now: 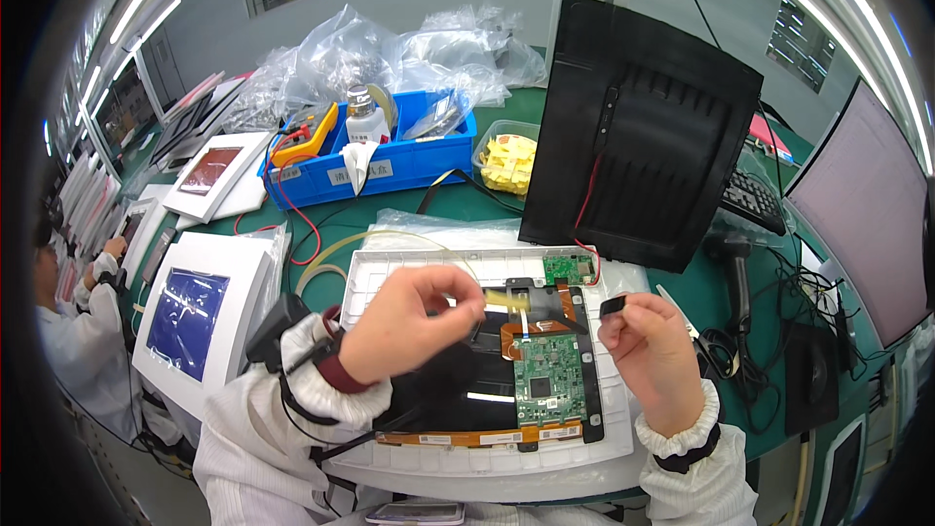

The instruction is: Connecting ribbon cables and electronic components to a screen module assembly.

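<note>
At the far left of my view I see a co-worker in a white sleeve [93, 356]. Next come a white-framed panel with a blue screen [190, 321] and, behind it, a white-framed panel with a dark red window [209, 173].

A blue bin [429, 162] stands further back, with a yellow meter [308, 139] and a white bottle [366, 125] in it. In front of the bin I make out a tape roll [317, 278].

My left hand [414, 317] hangs above the open device, thumb and forefinger closed to a pinch at the near end of a yellowish tape strip [508, 301]. The strip points right, over the device's inside; whether its far end touches anything I cannot tell.

Below lies the white housing [370, 276], with a black panel [443, 392] in it, a large green circuit board [548, 382] on the panel's right part and a small green board [568, 268] at the upper edge. A red wire [590, 190] links that small board to the black cover [643, 127] standing tilted behind.

My right hand [654, 346] is just off the housing's right side, its fingertips closed on a small black piece [612, 306]. Further right are a handheld scanner [735, 282] and a monitor [867, 209].
</note>
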`<state>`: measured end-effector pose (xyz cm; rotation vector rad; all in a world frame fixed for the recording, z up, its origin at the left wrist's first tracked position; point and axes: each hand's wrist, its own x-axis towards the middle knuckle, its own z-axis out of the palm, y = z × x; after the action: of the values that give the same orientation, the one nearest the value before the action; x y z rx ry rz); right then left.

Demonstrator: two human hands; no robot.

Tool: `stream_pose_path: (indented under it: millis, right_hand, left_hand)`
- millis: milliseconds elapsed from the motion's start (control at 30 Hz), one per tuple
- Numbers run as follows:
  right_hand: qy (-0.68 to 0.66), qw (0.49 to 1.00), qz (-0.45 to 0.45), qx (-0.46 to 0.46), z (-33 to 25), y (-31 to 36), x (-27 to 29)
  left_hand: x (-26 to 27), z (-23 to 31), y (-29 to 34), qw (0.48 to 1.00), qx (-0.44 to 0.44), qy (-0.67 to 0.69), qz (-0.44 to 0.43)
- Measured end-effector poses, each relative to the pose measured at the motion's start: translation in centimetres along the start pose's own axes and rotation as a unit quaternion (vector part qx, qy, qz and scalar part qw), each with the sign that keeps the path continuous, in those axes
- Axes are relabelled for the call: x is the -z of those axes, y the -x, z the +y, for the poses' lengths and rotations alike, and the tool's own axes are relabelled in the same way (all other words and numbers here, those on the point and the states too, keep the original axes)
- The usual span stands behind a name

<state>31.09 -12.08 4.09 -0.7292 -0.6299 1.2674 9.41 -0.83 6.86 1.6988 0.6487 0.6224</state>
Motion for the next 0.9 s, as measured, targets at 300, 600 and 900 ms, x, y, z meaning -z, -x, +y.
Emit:
stream_pose_path:
  millis: [300,600,900]
  right_hand:
    - [-0.06,0.996,0.062,0.024,0.1,-0.9,0.6]
    - [-0.024,0.995,0.101,0.004,0.6,-1.2,1.4]
    - [0.002,0.992,0.125,0.004,1.2,-1.6,1.5]
  left_hand:
    - [6.1,-2.5,-16.1,0.949,-0.116,-0.233,0.18]
    - [4.6,-6.8,-24.4,0.909,-0.089,-0.334,0.233]
    - [4.6,-6.5,-24.1,0.904,-0.147,-0.323,0.239]
